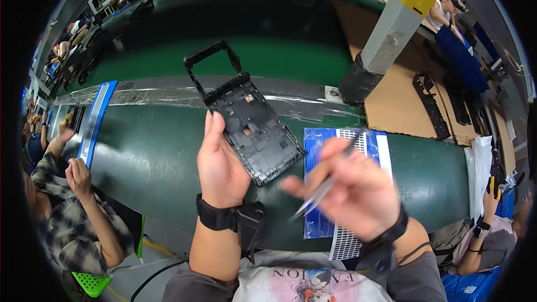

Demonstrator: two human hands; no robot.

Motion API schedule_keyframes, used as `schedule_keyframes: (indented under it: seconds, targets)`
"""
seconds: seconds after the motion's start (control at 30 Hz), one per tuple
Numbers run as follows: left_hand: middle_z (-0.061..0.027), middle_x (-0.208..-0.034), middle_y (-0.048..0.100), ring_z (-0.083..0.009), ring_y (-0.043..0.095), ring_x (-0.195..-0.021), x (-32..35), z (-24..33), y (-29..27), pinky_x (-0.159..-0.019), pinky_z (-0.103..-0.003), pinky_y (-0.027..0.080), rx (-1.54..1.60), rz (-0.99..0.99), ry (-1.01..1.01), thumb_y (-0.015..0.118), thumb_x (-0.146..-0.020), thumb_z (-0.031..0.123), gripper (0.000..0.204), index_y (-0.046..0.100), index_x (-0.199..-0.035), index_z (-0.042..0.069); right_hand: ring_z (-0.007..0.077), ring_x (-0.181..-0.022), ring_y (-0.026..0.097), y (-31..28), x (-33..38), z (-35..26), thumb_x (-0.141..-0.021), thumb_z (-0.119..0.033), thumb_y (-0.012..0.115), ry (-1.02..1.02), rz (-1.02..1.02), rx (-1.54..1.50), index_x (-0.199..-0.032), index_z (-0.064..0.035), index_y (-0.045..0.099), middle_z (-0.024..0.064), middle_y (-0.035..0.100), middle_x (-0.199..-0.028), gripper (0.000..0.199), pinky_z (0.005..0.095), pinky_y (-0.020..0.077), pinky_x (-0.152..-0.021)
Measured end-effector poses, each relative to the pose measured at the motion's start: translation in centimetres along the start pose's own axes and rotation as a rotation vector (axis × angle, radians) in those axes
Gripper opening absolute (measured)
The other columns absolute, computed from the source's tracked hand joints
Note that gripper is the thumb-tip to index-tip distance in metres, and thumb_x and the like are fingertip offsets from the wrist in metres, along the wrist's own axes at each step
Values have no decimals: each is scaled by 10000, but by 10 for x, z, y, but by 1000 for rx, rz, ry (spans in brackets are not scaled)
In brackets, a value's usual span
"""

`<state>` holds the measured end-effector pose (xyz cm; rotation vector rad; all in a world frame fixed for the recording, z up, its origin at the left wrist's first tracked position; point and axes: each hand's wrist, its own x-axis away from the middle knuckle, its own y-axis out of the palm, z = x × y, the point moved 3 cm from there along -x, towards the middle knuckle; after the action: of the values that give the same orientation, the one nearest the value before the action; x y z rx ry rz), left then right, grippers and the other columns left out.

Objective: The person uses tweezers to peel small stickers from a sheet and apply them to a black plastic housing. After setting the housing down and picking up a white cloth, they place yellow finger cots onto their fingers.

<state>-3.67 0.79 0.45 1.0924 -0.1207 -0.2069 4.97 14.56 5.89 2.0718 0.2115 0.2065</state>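
Note:
My left hand [220, 162] is closed on the edge of a black plastic housing [260, 137], held tilted above the table. At its far end the housing has an open rectangular frame [194, 75]; its inner side, with ribs and small cut-outs, faces up. My right hand [358, 196], smeared by motion, grips metal tweezers [314, 199] whose tips point toward the lower left, apart from the housing. Beneath that hand lies a blue board [316, 221] with a white sheet of small dark labels [345, 244] on it.
Clear tape covers a seam [162, 92] across the green table [151, 140]. A pillar [386, 39] rises at the far right beside cardboard [400, 100] bearing black plastic parts [430, 103]. Another blue board [99, 114] lies left, near a co-worker [78, 212]; another person [486, 246] sits right.

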Motion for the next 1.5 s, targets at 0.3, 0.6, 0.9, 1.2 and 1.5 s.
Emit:
schedule_keyframes:
  seconds: [0.3,0.6,0.9,1.2,1.5]
  targets:
    - [-138,-1213,413,-242,450,-1082,32,-35,39,-909,-366,379,-170,-128,-247,250,-908,181,398,215,-1288,68,72,-574,510,-19,7,-37,-736,-46,624,-344,298,674,-935,10,539,60,580,-761,224,170,406,-536]
    - [-132,-1223,385,-219,444,-1085,37,-41,34,-889,-359,400,-84,-114,-337,338,-886,115,489,130,-1327,82,114,-735,584,-39,8,-11,-752,30,589,-422,341,651,-950,41,514,89,588,-823,212,210,473,-676]
    - [-140,-1201,408,-233,452,-1074,39,-42,39,-892,-358,390,-108,-86,-321,343,-888,170,459,178,-1303,65,123,-726,586,-39,8,-11,-758,53,567,-415,346,658,-962,41,502,94,585,-829,215,214,478,-667]
    - [-135,-1237,372,-212,428,-1101,38,-41,34,-901,-339,384,-24,-116,-344,356,-884,110,508,115,-1330,83,113,-731,583,-38,8,-9,-754,54,573,-411,366,705,-962,42,514,91,585,-833,217,205,474,-669]
    - [-133,-1234,377,-210,441,-1090,39,-40,36,-895,-340,393,-19,-104,-333,340,-885,102,486,134,-1324,72,112,-724,584,-38,8,-9,-753,45,580,-407,370,719,-967,41,516,89,587,-829,223,205,471,-671]
